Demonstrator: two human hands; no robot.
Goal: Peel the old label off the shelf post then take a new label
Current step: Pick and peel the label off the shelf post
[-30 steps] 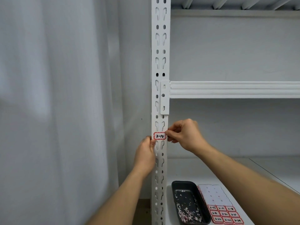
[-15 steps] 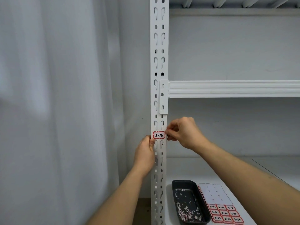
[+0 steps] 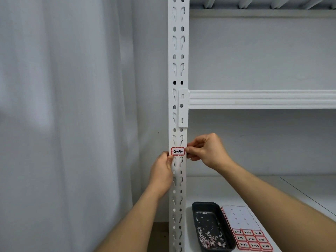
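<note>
A small white label with a red border, marked "2-15" (image 3: pixel 177 151), is stuck on the front of the white slotted shelf post (image 3: pixel 178 70). My right hand (image 3: pixel 207 151) has its fingers curled, and its fingertips pinch the label's right edge. My left hand (image 3: pixel 161 171) grips the post from the left just below the label, thumb near the label's lower left corner. A sheet of new red-bordered labels (image 3: pixel 251 238) lies on the lower shelf, its upper rows bare.
A black tray (image 3: pixel 198 209) holding torn label scraps sits on the lower shelf (image 3: pixel 300 193) beside the label sheet. A white shelf beam (image 3: pixel 261 99) crosses above my hands. A pale curtain (image 3: pixel 63 124) hangs to the left.
Both hands stay at the label, which stays flat on the post. The whole view has shifted slightly.
</note>
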